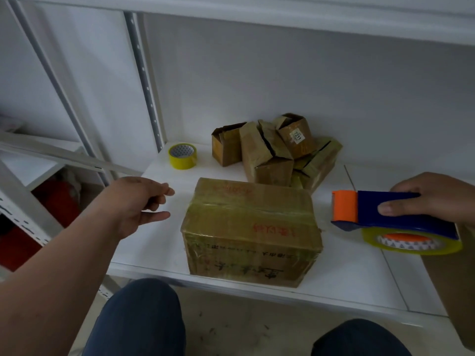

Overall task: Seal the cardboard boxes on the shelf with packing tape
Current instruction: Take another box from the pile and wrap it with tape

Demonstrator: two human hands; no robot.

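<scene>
A large cardboard box (252,229), wrapped in shiny clear tape with red print on top, sits near the front edge of the white shelf (154,242). My left hand (138,201) hovers just left of it, fingers loosely apart, holding nothing. My right hand (437,199) grips a blue and orange tape dispenser (385,214) loaded with a yellowish roll, held to the right of the box. Behind the box lies a heap of several small cardboard boxes (272,150), some with open flaps.
A spare yellow tape roll (182,155) stands at the back left of the shelf. Another brown box (452,286) fills the right edge below my right hand. White perforated uprights (145,80) rise on the left, red items (55,201) behind them. My knees show below.
</scene>
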